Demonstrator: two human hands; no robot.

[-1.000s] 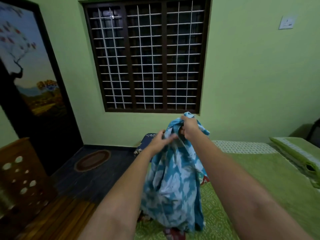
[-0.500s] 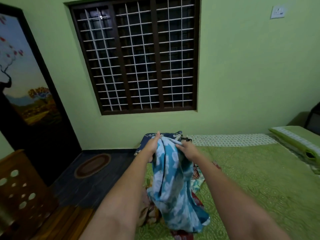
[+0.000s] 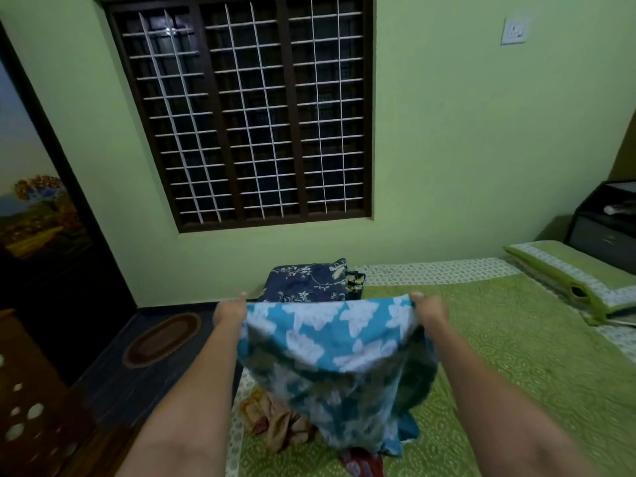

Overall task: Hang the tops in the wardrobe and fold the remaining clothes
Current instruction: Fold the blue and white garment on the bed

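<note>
Low in the centre of the frame, the left hand (image 3: 230, 310) and right hand (image 3: 428, 309) each pinch a top corner of the blue-and-white printed garment (image 3: 330, 359), stretched above the green quilted bed (image 3: 516, 356). It looks light, limp and soft, so corners suit. Beyond lies a folded navy floral cloth (image 3: 306, 279).

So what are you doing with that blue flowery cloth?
A person is holding the blue and white garment stretched out above the green bed. The left hand pinches one top corner and the right hand pinches the other, so it hangs open between them. Crumpled clothes wait underneath, and a folded dark blue floral piece lies at the bed's far edge.
</note>
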